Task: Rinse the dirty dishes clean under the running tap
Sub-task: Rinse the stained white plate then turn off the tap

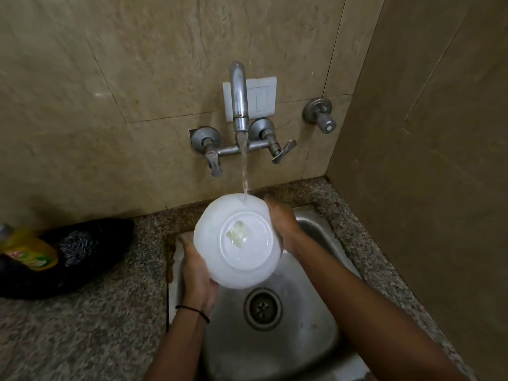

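Observation:
A white bowl is held upside down over the steel sink, its round base ring facing up with a pale sticker patch on it. Water streams from the wall tap onto the bowl's far edge. My left hand grips the bowl's near-left side. My right hand holds its right side. The bowl's inside is hidden.
A drain lies in the sink bottom below the bowl. On the speckled granite counter at left are a yellow dish-soap bottle and a dark scrubber bag. A separate valve sticks out of the wall at right.

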